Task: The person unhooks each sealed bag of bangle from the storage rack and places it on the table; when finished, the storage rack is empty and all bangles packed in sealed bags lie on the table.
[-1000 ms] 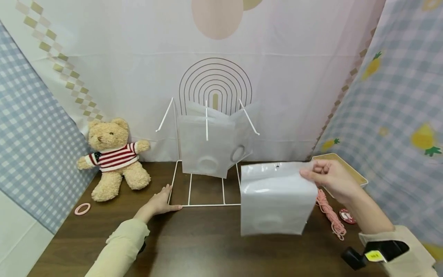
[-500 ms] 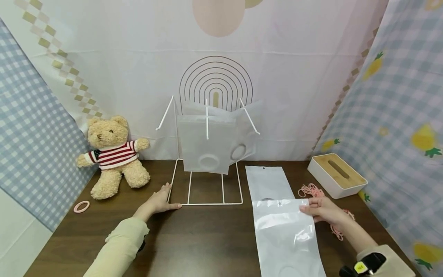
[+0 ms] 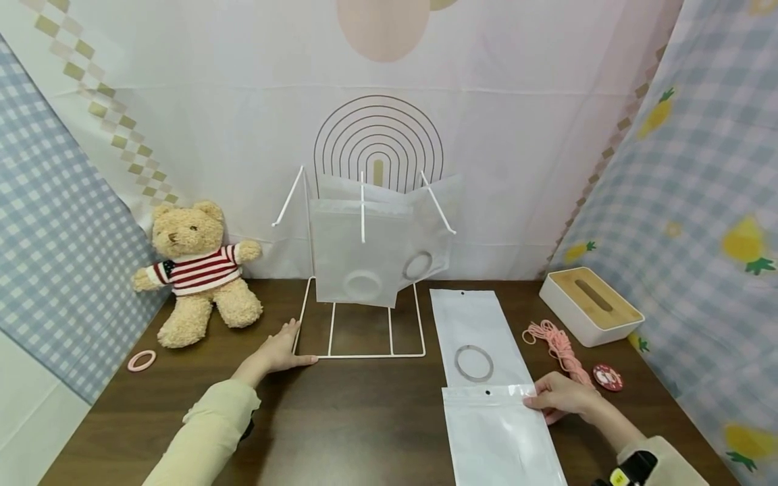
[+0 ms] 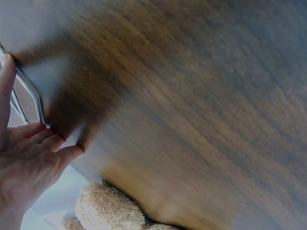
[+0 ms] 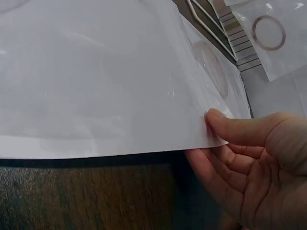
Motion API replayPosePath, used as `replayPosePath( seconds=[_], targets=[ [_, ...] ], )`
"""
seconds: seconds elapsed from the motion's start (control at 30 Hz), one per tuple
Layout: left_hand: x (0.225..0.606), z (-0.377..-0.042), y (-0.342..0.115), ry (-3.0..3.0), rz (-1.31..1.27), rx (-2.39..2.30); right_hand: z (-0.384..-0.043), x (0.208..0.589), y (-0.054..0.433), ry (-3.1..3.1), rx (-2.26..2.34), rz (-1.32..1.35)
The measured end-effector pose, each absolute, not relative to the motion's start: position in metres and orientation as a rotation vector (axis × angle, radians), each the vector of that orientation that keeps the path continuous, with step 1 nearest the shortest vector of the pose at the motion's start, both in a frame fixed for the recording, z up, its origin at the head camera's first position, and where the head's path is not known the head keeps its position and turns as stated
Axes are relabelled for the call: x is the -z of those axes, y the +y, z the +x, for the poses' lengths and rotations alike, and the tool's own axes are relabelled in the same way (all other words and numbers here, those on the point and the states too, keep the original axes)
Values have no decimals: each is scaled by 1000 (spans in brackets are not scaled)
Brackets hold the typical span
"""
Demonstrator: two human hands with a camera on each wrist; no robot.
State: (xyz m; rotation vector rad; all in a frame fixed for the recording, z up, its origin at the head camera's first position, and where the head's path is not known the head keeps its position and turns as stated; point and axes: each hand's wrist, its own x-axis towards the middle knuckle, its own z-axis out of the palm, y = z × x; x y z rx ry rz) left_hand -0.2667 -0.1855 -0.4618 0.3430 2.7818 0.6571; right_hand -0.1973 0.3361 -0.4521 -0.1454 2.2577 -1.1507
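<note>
- Head view: right hand (image 3: 565, 395) pinches a white pouch (image 3: 501, 439) by its top right corner, and the pouch's bottom end runs out of frame, so can't tell how much of it rests on the table
- Right wrist cam shows the grip pretty well: thumb on the upper face, fingers tucked under the edge
- Second flat pouch (image 3: 474, 324) lies on the brown table (image 3: 365, 418) just beyond that one, its lower edge overlapped by the held pouch, with a greyish ring shape (image 3: 491, 363) showing on it
- Both of those pouches have a small dark hole near the top
- Left hand (image 3: 276, 347) is spread fairly wide, thumb and fingertips touching the front left corner of a white wire rack (image 3: 372, 356), not gripping any pouch
- More pouches hang up on the rack: a front one (image 3: 352, 250) and one angled off to the right (image 3: 434, 233), each with a ring shape low down; can't really tell which prong carries which
- Teddy bear (image 3: 203, 270) in a striped top sits to the left, pink ring (image 3: 142, 361) on the table near its foot
- Over on the right: pink cord bundle (image 3: 556, 341), partly behind the right hand, a red round badge (image 3: 608, 378) just beside it, and a white box with a wooden lid (image 3: 583, 304) behind them
</note>
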Motion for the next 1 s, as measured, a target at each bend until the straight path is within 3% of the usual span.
replayPosePath(
  seconds=[0.47,1.0],
  targets=[
    [455,-273,-192,2810,358,-666,-216,434,310,2702,631,78],
    [462,-264,-184,2798,320,-673,-354,317,240,2672,1536,-199]
  ],
)
